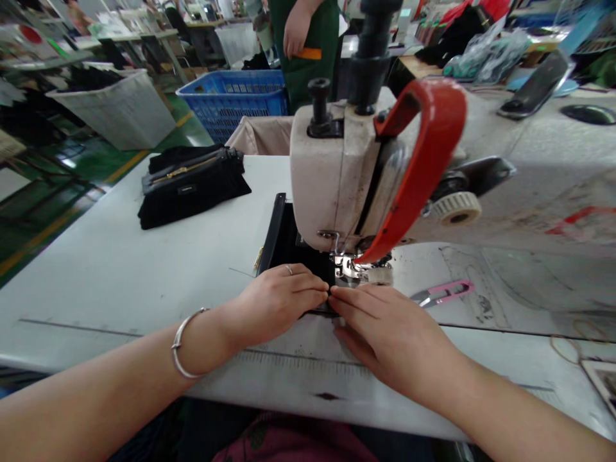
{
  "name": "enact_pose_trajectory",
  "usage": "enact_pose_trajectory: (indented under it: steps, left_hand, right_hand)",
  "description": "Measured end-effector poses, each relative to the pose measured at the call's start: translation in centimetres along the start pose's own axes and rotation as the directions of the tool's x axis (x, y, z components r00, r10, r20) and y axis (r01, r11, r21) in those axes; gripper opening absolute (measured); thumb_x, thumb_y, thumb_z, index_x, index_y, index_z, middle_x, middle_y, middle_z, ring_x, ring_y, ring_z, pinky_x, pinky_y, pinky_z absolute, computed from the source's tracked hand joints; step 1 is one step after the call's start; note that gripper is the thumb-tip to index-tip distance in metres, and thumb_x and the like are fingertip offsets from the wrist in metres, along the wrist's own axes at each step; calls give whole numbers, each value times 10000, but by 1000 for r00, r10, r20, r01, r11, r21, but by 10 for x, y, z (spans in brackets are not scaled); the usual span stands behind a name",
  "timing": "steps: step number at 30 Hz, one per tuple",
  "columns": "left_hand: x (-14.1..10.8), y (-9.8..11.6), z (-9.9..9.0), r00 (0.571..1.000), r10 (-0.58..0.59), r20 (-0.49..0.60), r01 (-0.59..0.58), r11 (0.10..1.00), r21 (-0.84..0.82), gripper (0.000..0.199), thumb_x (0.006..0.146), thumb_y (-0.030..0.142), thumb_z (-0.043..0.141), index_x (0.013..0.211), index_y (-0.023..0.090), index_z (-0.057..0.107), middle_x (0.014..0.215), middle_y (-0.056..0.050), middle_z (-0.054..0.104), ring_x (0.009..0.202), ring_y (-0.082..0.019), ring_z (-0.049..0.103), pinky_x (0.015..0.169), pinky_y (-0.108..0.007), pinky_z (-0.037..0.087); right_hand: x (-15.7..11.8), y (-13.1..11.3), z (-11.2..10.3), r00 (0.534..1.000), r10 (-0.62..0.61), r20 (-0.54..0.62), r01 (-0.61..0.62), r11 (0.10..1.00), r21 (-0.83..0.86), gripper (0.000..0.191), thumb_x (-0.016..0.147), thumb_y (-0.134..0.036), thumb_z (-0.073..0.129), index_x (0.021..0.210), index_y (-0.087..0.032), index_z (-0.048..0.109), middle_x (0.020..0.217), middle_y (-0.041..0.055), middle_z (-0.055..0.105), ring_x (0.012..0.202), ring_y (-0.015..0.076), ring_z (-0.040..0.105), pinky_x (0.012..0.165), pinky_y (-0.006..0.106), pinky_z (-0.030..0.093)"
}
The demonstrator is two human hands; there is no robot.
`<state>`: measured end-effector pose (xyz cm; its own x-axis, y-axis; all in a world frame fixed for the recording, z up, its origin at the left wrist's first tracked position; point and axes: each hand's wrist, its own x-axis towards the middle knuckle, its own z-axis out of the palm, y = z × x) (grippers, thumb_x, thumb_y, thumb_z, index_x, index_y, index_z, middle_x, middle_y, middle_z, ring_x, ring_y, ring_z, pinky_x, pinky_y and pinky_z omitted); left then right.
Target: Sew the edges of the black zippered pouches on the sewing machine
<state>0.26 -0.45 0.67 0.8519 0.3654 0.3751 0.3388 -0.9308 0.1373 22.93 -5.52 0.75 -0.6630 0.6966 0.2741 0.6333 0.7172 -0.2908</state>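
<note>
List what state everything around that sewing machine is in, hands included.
Left hand: fingertips on the black piece.
Right hand: fingertips beside the left's.
Black piece: lying partly under the machine head.
Sewing machine: upright; running or stopped, cannot tell.
Pink-handled snips: lying down.
Black zippered items: piled.
Blue crate: open-topped.

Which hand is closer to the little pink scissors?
The right hand. It is just left of the pink scissors; the left hand is farther away, on the right hand's other side.
</note>
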Motion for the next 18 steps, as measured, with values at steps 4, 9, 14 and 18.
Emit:
enact_pose_trajectory:
  steps: [4, 9, 14, 18]
  left_hand:
    - [3, -11, 5, 999, -44, -7, 44, 999, 22, 270, 970, 107, 411, 1072, 150, 657, 1063, -54, 711, 980, -153, 650, 893, -310, 557]
    - [8, -28, 10, 998, -45, -38, 46, 999, 22, 235, 975, 149, 446, 1043, 172, 670, 1036, -30, 718, 994, -156, 652, 921, -303, 543]
    - [14, -41, 15, 991, -126, -41, 128, 991, 36, 225, 960, 138, 471, 1015, 181, 685, 1055, -29, 715, 1012, -170, 652, 954, -320, 516]
    - [13, -46, 20, 986, -146, -82, 152, 986, 72, 208, 929, 144, 518, 994, 209, 705, 1009, -14, 725, 962, -185, 664, 888, -329, 539]
  right_hand:
    - [3, 6, 3, 999, 48, 20, -47, 998, -45, 356, 893, -245, 567, 1227, -123, 596, 1234, 109, 637, 1067, 261, 602, 868, 434, 536]
    - [4, 10, 7, 997, 66, -41, -68, 996, -51, 324, 893, -233, 545, 1184, -105, 607, 1242, 128, 629, 1054, 274, 598, 902, 448, 530]
    - [3, 13, 13, 997, 52, -65, -56, 997, -56, 331, 917, -239, 518, 1203, -96, 602, 1280, 129, 608, 1097, 292, 575, 941, 492, 511]
    - [4, 15, 15, 996, 46, -70, -48, 998, -31, 300, 927, -217, 505, 1180, -104, 618, 1248, 126, 629, 1110, 277, 577, 958, 490, 502]
